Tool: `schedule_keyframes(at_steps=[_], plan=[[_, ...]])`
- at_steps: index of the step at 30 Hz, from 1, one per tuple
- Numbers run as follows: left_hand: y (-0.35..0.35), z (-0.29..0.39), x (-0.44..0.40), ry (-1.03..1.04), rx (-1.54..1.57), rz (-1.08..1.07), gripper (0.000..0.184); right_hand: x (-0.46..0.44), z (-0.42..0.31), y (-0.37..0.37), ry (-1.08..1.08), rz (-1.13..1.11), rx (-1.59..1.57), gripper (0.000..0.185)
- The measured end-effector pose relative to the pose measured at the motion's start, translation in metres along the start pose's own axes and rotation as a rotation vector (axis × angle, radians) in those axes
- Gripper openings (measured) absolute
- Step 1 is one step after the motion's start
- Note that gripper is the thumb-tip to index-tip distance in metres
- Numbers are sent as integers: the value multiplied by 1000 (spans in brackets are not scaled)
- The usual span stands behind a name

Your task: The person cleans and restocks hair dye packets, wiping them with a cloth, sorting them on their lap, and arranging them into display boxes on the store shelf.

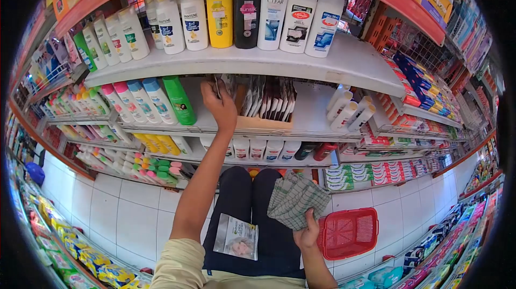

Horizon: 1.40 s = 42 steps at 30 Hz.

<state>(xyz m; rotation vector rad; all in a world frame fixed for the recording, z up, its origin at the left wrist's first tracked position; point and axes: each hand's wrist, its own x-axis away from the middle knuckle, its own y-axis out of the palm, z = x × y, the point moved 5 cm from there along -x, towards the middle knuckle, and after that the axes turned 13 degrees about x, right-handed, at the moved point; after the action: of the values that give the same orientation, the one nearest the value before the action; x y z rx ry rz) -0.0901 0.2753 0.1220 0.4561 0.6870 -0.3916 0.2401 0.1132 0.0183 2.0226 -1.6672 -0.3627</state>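
My left hand (219, 102) reaches into the middle shelf, its fingers closed on some sachets (228, 82) at the left end of a cardboard box (263, 123). More upright dark sachets (277, 98) fill that box. In my right hand (307, 231), down by my lap, is a green-and-white checked cloth (299, 200), pinched at its lower edge and draped over my knee. A flat hair colour packet (236, 237) lies on my thighs. Close beside my left hand stands a green shampoo bottle (179, 101).
Shampoo bottles (220, 16) line the upper shelf (242, 60) above my left hand. Small white bottles (346, 112) lean at the shelf's right. A red plastic basket (349, 233) sits on the tiled floor (134, 216) to my right. Toothpaste boxes (338, 176) are stacked low on the right.
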Motion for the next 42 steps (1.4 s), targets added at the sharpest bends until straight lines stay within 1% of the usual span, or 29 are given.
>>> schedule_keyframes(at_steps=[1,4,7,10,13,16,19,22,28,34,37,40,42], plan=[[-1,-1,2,-14,-5,0,16,0,2,-3,0,2,-4,52],[-2,17,6,110,35,18,18,-1,5,-8,10,9,-13,50],[-1,32,5,154,-53,-69,17,0,4,-7,11,14,-9,50],[2,48,3,232,-55,-104,16,-1,5,-6,27,9,-39,52],[2,40,3,117,-107,-166,13,-2,0,0,7,-1,-27,52],[4,33,6,213,-213,-99,18,-3,6,-5,18,6,-33,51],[9,22,8,-137,-354,-427,44,-4,9,-7,13,8,-37,51],[13,21,4,-84,-370,-565,37,-3,7,-5,30,5,-35,52],[19,30,-18,-73,-606,-790,26,-4,9,-8,43,6,-51,52],[24,39,-23,-24,-725,-805,25,-4,9,-5,42,24,-30,51],[29,26,-25,47,-752,-848,25,-5,13,-8,51,21,-33,51],[32,31,-26,139,-705,-795,30,-4,9,-6,45,15,-28,52],[36,26,-26,164,-720,-824,35,-5,9,-7,52,14,-26,52]])
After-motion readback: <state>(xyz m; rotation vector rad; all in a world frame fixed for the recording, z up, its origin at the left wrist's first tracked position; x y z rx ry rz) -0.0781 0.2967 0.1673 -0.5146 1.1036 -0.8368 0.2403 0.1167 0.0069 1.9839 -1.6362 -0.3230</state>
